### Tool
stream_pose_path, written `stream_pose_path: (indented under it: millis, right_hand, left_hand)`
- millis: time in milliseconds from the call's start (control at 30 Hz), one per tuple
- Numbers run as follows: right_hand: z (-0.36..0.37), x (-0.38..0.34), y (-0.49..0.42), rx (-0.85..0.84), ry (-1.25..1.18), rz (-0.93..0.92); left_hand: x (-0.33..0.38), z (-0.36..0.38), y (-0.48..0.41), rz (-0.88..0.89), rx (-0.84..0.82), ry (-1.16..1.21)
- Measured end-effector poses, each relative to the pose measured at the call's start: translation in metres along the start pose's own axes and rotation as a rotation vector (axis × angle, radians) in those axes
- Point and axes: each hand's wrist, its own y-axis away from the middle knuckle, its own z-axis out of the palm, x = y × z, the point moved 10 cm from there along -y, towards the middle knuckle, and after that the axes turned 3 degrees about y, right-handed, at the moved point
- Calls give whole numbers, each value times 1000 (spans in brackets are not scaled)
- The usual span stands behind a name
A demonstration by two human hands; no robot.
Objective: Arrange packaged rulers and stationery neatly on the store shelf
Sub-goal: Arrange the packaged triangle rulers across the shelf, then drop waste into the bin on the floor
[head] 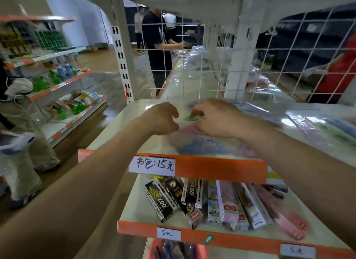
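Note:
Both my arms reach over the upper shelf, white with an orange front strip. My right hand pinches the far end of a clear plastic stationery packet with pink, blue and green contents that lies flat on the shelf. My left hand hovers with curled fingers just left of that packet; whether it touches the plastic is unclear. More clear ruler packets lie along the shelf to the right.
The lower shelf holds black pen boxes and pink and pastel packets. A wire grid backs the upper shelf, with people behind it. A shelf unit with green bottles stands left across the aisle. A red basket sits below.

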Motion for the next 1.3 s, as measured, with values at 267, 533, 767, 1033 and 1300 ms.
stream_pose_path:
  millis: [267,533,767,1033,1300]
  right_hand:
    - [7,-66,-5,14,-1,213]
    - [3,-131,5,-24,57,236]
    - [9,-198,26,-21,39,122]
    - [43,-261,56,-52,-1,-2]
    - [108,-320,40,-154,-28,-19]
  left_hand:
    - [-31,-35,17,174,-37,-101]
    - [-75,-59,67,100,-63,-160]
    - [-105,-70,136,-22,-79,-181]
    - [-142,-65,206,-97,-100,-191]
    - [-249,-31,228,-258,-172,-91]
